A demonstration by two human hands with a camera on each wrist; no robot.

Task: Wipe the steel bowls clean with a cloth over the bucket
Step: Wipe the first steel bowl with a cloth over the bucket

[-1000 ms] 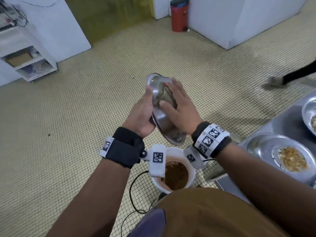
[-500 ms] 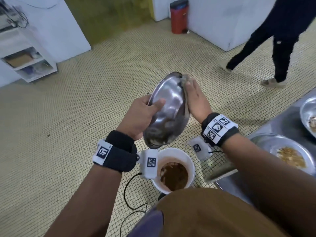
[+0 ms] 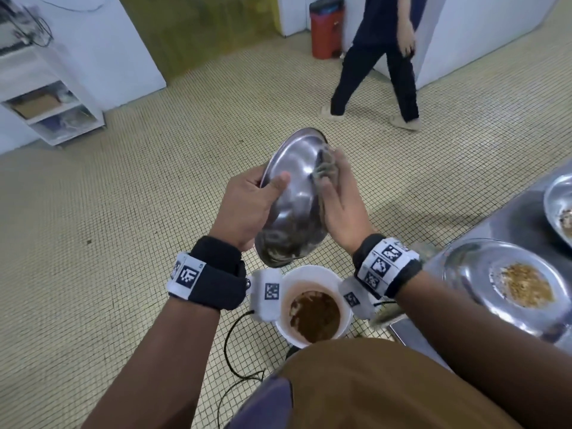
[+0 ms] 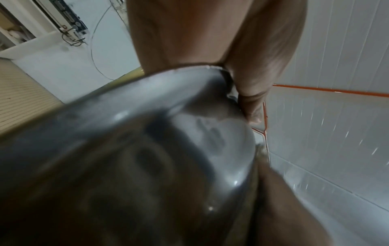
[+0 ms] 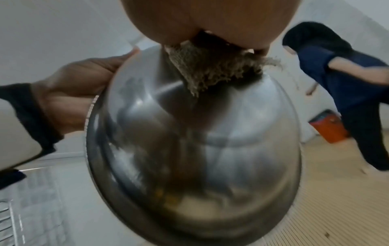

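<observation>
Left hand grips the tilted steel bowl by its rim; right hand presses a cloth inside, above the bucket of brown slop.

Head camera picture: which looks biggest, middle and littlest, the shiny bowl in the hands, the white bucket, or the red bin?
1. Shiny bowl, though it is nearest the camera.
2. White bucket.
3. Red bin, far away, so it looks little.
</observation>
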